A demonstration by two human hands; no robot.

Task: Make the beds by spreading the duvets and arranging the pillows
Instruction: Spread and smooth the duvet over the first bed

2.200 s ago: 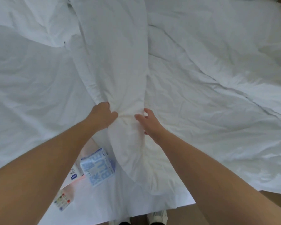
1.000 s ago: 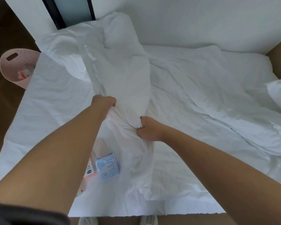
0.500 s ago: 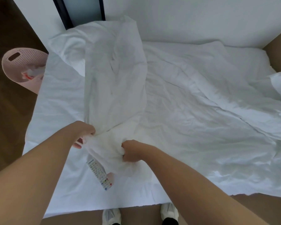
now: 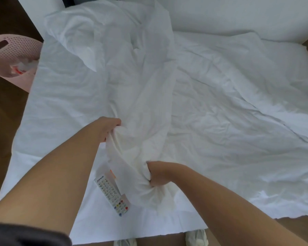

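So both hands are buried in the duvet (image 4: 140,77) here. It's a rumpled white heap running up the middle of the bed (image 4: 48,139) and spilling over the bed's right half. The left hand (image 4: 110,128) has its fingers curled tight into a fold around mid-bed. The right hand (image 4: 156,174) is clenched round a bunched-up wad of the same fabric, closer to the bed's foot edge. A remote control (image 4: 112,194) lies on the bare sheet near the foot edge, its top end tucked under the bunched duvet. Something orange peeks out right there too, but honestly I can't tell what. A pink perforated basket (image 4: 11,50) sits on the floor off the bed's left side.
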